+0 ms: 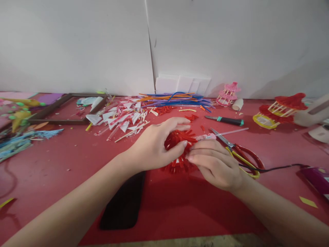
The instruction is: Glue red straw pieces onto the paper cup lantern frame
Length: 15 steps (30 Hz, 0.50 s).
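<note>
A round craft piece of short red pipe cleaners (180, 164), its ends sticking out all around, is between my two hands above the red table. My left hand (161, 142) curls around its left and top, thumb across the front, fingers over the back. From the right, my right hand (218, 163) pinches its edge with the fingertips together. The fingers hide much of the piece's middle. Just beyond my right hand lie a small pink tag-like item (209, 136) and scissors (239, 151) with red and yellow handles. A black phone (123, 206) lies below my left forearm.
Behind are a heap of wrapped sticks (123, 116), blue and orange pipe cleaners (174, 100), and a knife (223, 120). Small pagoda models, pink (228, 94) and red-yellow (280, 109), stand at the right. A brown frame (59, 121) lies left. A cable (277, 168) crosses at right.
</note>
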Each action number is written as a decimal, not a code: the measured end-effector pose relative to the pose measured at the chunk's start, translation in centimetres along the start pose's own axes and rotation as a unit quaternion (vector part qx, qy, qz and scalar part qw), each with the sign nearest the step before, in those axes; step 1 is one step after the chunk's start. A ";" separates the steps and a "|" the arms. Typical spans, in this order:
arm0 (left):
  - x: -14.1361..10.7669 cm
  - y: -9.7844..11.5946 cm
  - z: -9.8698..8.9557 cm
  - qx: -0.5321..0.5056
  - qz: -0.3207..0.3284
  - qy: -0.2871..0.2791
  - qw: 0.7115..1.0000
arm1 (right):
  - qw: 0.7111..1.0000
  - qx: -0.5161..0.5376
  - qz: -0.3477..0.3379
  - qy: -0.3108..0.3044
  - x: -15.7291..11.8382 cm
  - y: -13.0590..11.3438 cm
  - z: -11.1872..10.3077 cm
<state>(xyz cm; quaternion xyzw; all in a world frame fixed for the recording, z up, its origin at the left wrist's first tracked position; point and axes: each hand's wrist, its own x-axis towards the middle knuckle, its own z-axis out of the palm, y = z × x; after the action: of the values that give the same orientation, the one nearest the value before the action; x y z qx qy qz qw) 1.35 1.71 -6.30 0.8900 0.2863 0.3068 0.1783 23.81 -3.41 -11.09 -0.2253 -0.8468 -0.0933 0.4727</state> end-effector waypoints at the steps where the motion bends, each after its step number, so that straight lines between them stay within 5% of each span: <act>1: 0.0 0.0 0.0 0.001 -0.002 0.000 1.000 | 1.000 0.005 0.009 -0.001 0.0 -0.1 0.0; 9: 0.1 0.0 -0.1 0.002 -0.005 -0.005 1.000 | 0.999 0.014 -0.019 0.040 0.0 0.3 0.1; 15: 0.0 0.0 -0.3 -0.031 -0.023 -0.011 0.999 | 0.997 0.050 0.039 0.040 0.1 0.2 0.3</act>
<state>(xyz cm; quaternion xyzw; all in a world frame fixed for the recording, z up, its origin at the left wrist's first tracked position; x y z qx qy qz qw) 1.20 1.73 -6.03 0.8808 0.2947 0.3012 0.2159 23.62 -3.11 -11.14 -0.2303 -0.8211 -0.0415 0.5205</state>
